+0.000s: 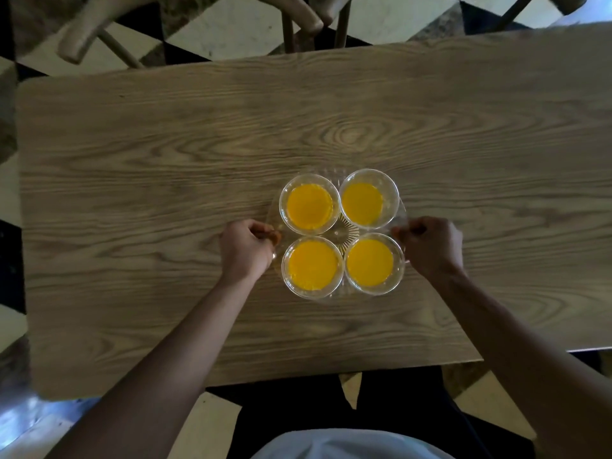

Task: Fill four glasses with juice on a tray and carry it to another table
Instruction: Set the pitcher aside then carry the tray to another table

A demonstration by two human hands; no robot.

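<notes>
A clear round tray [342,230] lies over the middle of a wooden table [165,154]. On it stand several clear glasses of orange juice in a square: far left [309,204], far right [368,197], near left [312,267], near right [375,264]. My left hand [245,248] is closed on the tray's left edge. My right hand [430,245] is closed on its right edge. Whether the tray rests on the table or hangs just above it I cannot tell.
A wooden chair [185,24] stands beyond the table's far edge. The floor [231,31] has black and white tiles. My dark trousers and white top show below the near table edge.
</notes>
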